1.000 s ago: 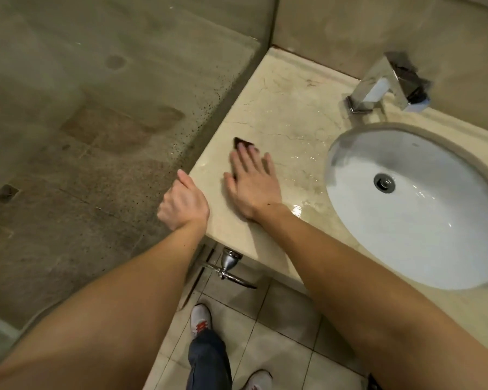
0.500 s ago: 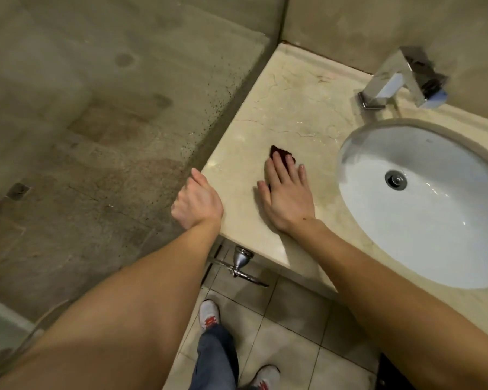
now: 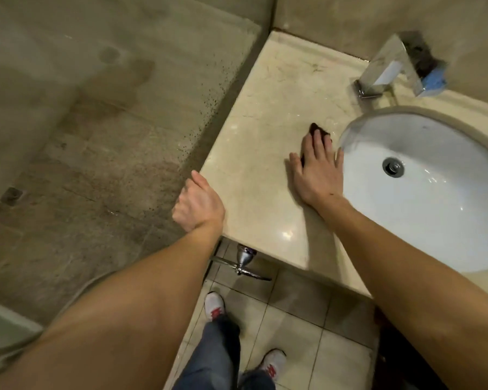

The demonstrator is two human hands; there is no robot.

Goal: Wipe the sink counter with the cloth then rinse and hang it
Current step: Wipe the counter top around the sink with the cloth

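Observation:
My right hand (image 3: 316,170) lies flat, fingers straight, on the beige marble counter (image 3: 254,175) and presses a small dark red cloth (image 3: 320,130) that peeks out past the fingertips. The hand sits just left of the white oval sink basin (image 3: 434,209), little finger at its rim. My left hand (image 3: 199,205) rests at the counter's left front corner, thumb on the top edge; its fingers are hidden below the edge.
A chrome faucet (image 3: 389,71) stands behind the basin with a blue item (image 3: 434,83) next to it. A stained wall (image 3: 96,122) borders the counter's left side. A chrome valve (image 3: 245,260) sticks out under the counter. My shoes (image 3: 214,306) stand on the floor tiles.
My right hand slid the cloth rightward across the counter, from near the left edge up to the basin's rim. The left hand stayed at the corner.

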